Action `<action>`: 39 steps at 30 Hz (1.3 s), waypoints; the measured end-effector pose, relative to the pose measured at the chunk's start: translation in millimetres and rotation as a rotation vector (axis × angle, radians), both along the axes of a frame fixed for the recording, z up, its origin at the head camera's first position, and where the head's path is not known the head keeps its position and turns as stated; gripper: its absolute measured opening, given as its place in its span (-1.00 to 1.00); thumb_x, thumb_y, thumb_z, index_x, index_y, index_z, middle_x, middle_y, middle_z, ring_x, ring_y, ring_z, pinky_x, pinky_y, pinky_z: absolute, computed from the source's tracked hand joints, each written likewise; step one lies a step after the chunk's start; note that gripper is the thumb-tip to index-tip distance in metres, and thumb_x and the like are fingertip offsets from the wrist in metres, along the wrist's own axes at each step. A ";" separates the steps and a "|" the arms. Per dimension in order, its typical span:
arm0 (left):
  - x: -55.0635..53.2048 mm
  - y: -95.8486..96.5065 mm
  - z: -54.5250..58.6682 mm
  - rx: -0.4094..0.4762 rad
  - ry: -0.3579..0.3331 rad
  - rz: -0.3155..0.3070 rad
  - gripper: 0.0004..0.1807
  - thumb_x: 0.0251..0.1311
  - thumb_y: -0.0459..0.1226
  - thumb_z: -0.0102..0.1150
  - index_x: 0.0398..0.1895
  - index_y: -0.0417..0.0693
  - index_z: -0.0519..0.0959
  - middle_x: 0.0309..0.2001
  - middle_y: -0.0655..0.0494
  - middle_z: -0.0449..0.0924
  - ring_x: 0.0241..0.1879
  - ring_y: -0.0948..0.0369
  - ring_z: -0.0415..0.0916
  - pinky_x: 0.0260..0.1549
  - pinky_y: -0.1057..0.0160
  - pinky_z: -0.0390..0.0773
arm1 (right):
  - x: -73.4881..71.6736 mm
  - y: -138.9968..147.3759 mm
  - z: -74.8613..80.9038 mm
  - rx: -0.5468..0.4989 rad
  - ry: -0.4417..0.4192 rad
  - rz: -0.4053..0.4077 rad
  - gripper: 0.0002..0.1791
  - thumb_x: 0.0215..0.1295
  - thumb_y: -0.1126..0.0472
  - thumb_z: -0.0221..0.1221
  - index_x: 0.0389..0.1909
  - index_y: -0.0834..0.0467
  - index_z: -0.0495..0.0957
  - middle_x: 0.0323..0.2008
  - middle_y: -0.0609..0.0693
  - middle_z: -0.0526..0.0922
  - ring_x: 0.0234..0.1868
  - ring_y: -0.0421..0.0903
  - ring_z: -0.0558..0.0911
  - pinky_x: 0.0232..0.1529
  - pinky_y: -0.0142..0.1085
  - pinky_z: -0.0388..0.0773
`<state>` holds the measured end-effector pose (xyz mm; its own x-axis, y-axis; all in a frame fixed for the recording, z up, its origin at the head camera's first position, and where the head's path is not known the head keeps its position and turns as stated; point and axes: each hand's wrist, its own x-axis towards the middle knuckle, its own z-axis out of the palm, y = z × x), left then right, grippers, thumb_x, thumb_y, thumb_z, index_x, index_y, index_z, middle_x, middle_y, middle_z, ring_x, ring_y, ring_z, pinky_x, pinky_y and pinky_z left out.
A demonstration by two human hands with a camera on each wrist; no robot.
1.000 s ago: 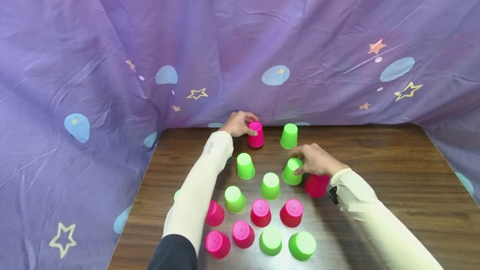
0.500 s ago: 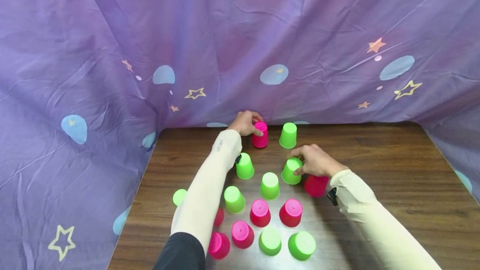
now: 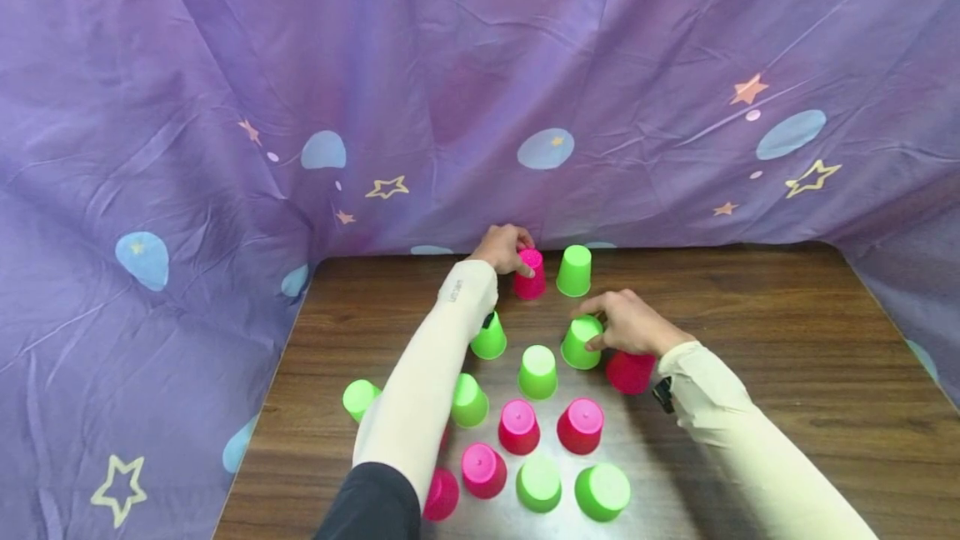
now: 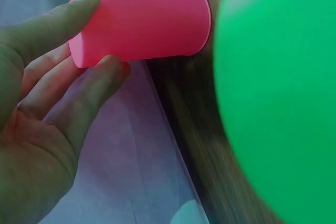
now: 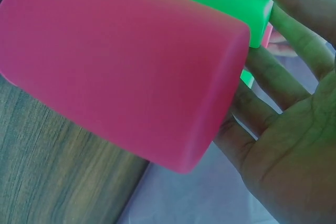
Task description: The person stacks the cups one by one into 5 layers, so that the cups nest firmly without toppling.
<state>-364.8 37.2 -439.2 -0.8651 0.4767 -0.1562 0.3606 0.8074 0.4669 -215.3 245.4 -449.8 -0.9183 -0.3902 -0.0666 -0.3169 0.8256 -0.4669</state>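
At the back of the table, my left hand (image 3: 504,248) grips an upside-down pink cup (image 3: 529,280) near its base, thumb on one side and fingers on the other. Just right of it stands a green cup (image 3: 574,272). Nearer to me, my right hand (image 3: 633,322) holds another upturned green cup (image 3: 579,347) by its top. A pink cup (image 3: 628,373) stands under that hand's palm side and fills much of the right wrist view. In the left wrist view, a blurred green cup (image 4: 283,87) looms close to the camera.
More upturned cups stand in front, among them a green cup (image 3: 537,373), a pink cup (image 3: 581,426) and a green cup (image 3: 603,492). A green cup (image 3: 360,398) is partly behind my left sleeve. A purple curtain (image 3: 450,90) hangs along the table's (image 3: 750,307) back edge.
My left hand has moved the pink cup to the right along the back, closer to the green cup there. My right hand has stayed in place on its green cup.
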 end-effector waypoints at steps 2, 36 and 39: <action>1.0 1.7 -0.4 -0.004 0.008 0.013 -0.46 -0.14 -0.18 0.63 -0.01 0.00 0.67 -0.01 0.09 0.75 0.09 0.10 0.59 0.19 0.21 0.52 | -0.1 -0.9 -0.8 -0.004 0.004 0.003 -0.46 -0.13 0.22 0.55 -0.01 0.05 0.73 -0.12 0.02 0.81 -0.11 0.01 0.71 -0.01 0.00 0.65; 29.0 -74.1 22.8 0.296 -0.270 0.008 -0.49 0.08 -0.33 0.48 0.14 -0.15 0.60 0.15 -0.09 0.68 0.21 -0.01 0.61 0.17 0.21 0.62 | -4.8 -6.8 -0.1 0.023 0.023 0.008 -0.46 -0.10 0.17 0.54 0.01 0.12 0.71 -0.14 0.06 0.81 -0.15 0.05 0.71 -0.03 0.03 0.63; 37.1 -82.8 22.5 0.327 -0.336 -0.009 -0.47 0.07 -0.36 0.47 0.17 -0.17 0.58 0.20 -0.10 0.64 0.21 -0.01 0.61 0.16 0.22 0.63 | -6.5 -7.0 3.5 0.027 0.030 0.008 -0.46 -0.10 0.17 0.54 0.01 0.12 0.72 -0.16 0.07 0.81 -0.15 0.06 0.72 -0.03 0.03 0.63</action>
